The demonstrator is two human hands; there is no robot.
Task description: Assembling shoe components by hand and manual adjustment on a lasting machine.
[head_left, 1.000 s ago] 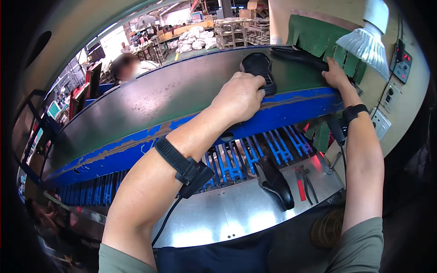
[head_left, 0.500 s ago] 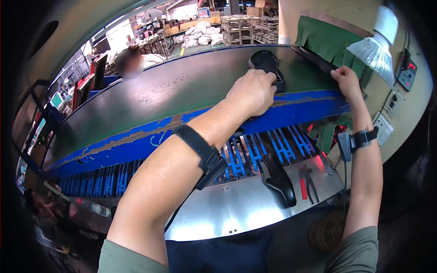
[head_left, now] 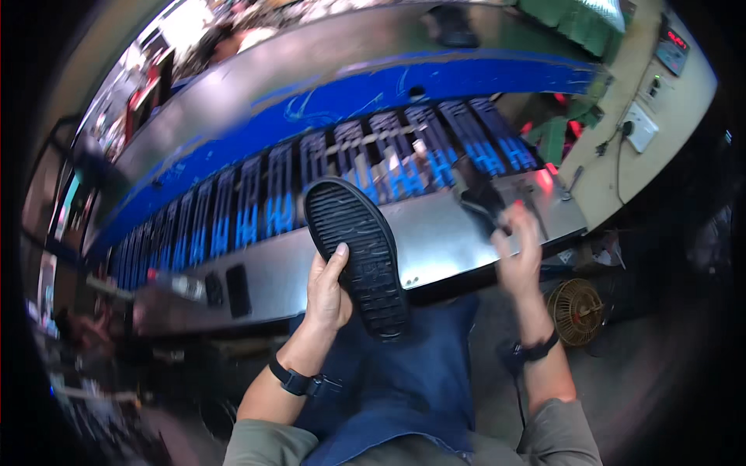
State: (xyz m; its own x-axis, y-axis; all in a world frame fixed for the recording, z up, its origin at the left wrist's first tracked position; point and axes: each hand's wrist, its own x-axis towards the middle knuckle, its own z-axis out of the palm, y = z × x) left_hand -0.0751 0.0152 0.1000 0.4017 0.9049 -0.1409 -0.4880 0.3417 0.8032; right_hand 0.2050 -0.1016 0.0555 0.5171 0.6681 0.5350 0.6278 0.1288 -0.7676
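Note:
My left hand [head_left: 328, 291] grips a black shoe sole [head_left: 361, 260] by its left edge, thumb on top. The sole's ridged tread faces me, and it is held above my lap and the front of the metal shelf. My right hand [head_left: 519, 252] is smeared by motion at the near end of a black shoe [head_left: 479, 192] lying on the shelf. Whether its fingers are closed on that shoe cannot be made out. Another black sole [head_left: 453, 27] lies on the conveyor belt at the back.
The metal shelf [head_left: 272, 272] runs below a row of blue rollers [head_left: 287, 206] and the blue conveyor edge [head_left: 326, 97]. Pliers [head_left: 536, 210] lie near its right end. A phone-like dark slab [head_left: 238, 290] and a clear bottle [head_left: 185, 286] lie at left.
Both hands have come back from the belt towards me. The left now holds a sole tread-side up; the right has dropped to the shoe on the shelf. My view has tilted down.

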